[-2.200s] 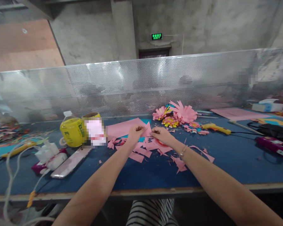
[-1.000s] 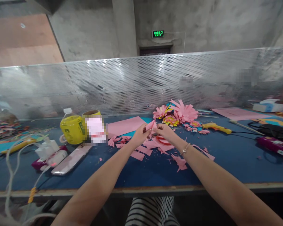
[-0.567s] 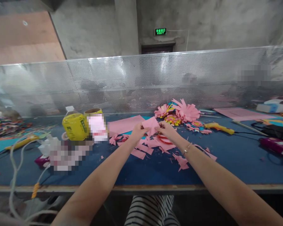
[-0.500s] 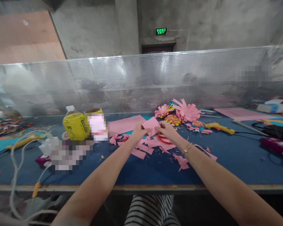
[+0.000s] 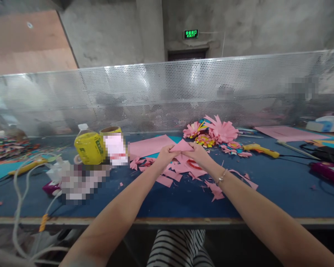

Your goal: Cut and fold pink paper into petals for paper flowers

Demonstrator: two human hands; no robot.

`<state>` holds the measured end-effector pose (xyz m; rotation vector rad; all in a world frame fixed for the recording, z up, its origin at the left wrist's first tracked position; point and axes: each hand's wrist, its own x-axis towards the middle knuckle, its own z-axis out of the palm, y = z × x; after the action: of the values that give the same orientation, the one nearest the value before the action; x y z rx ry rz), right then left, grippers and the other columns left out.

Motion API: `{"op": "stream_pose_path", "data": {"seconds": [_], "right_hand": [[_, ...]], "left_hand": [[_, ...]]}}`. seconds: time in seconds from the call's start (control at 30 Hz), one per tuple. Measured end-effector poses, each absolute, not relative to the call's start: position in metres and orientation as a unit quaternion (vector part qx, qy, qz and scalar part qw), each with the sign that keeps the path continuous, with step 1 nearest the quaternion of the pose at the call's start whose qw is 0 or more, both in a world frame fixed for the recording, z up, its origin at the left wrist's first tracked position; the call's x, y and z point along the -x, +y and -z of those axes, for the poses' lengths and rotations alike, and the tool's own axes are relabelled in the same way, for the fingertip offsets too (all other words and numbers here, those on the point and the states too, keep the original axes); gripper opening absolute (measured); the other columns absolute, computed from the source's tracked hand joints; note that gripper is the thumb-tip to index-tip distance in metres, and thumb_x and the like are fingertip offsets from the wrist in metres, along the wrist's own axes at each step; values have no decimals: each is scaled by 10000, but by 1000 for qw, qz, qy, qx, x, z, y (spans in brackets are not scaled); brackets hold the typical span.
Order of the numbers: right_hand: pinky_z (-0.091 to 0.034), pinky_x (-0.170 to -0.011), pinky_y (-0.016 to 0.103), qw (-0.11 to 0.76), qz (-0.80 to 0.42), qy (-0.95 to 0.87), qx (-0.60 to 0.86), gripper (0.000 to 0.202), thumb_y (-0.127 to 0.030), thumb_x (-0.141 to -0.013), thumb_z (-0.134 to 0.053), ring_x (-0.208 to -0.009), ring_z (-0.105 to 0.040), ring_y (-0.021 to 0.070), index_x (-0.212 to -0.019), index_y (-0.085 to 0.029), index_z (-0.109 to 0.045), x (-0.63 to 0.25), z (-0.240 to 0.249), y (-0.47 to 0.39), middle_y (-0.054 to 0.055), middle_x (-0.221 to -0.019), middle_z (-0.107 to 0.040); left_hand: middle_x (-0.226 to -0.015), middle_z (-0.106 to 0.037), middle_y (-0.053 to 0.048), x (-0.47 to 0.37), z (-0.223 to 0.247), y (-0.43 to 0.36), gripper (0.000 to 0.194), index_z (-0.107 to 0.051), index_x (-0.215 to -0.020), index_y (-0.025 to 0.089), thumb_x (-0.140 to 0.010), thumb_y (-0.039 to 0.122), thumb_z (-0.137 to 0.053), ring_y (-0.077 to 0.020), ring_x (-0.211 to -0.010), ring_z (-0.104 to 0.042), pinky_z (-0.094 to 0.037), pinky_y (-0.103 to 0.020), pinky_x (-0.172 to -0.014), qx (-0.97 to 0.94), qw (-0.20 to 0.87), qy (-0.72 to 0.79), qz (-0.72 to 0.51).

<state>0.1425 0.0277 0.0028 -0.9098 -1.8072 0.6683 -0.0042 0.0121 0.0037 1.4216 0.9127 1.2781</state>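
Between my two hands is a small pink paper (image 5: 183, 145), folded to a triangle with its point away from me. My left hand (image 5: 167, 155) grips its left corner, and my right hand (image 5: 196, 154) pinches the right one. Pink paper scraps (image 5: 176, 174) lie on the blue table just below the hands, with red scissor handles (image 5: 193, 164) among them. Behind my left hand lies a larger pink sheet (image 5: 147, 145). Pink paper flowers (image 5: 222, 129) are heaped beyond my right hand.
To the left stand a yellow-labelled bottle (image 5: 89, 148), a tissue pack (image 5: 57, 170) and white cables (image 5: 18, 196). Yellow glue guns lie at right (image 5: 263, 151) and far left (image 5: 28, 167). A perforated metal screen (image 5: 156, 96) runs behind the table (image 5: 100, 211).
The small pink paper was a flatter square shape and is now folded into a triangle. Both hands have closed in on its side corners.
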Motion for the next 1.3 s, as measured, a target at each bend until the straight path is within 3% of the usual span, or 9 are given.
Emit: {"op": "stream_pose_path", "data": {"seconds": [0.27,0.5,0.77,1.13,1.3], "right_hand": [[-433,-524,243,545,-494,-601,314,287,-182,-539,-593,-546,-535,107,-820,-152,-543,-135,-2,25,-3,-698,-594],[-428,-512,236,579,-580,-499,284,229,-128,-483,-576,-494,-517,87,-708,-170,-563,-136,-10,23,-46,-572,-572],[-366,-445,187,621,-571,-448,298,186,-122,-465,-520,-435,-445,47,-632,-165,-589,-136,-13,24,-60,-518,-545],[-417,-511,235,615,-542,-487,302,215,-174,-546,-483,-482,-475,79,-725,-178,-602,-139,-4,32,-39,-544,-533],[-309,-398,196,573,-407,-623,342,260,-187,-630,-408,-391,-384,65,-774,-191,-624,-146,-1,36,-46,-484,-476]], "left_hand": [[-595,-577,-19,4,-8,11,222,-562,-706,106,-516,184,-646,-98,-509,-537,-443,-218,-482,-536,548,336,-548],[-513,-560,5,6,-11,11,122,-528,-624,117,-505,90,-530,-97,-452,-536,-460,-226,-494,-466,595,317,-573],[-487,-591,-39,5,-12,12,99,-525,-580,113,-544,81,-439,-123,-471,-569,-464,-240,-524,-421,604,331,-590],[-521,-592,-41,6,-13,13,172,-562,-624,110,-554,92,-407,-127,-495,-564,-452,-264,-564,-423,595,338,-594],[-528,-579,-56,10,-11,13,208,-576,-577,107,-617,252,-432,-128,-490,-527,-415,-258,-514,-438,659,324,-519]]}}
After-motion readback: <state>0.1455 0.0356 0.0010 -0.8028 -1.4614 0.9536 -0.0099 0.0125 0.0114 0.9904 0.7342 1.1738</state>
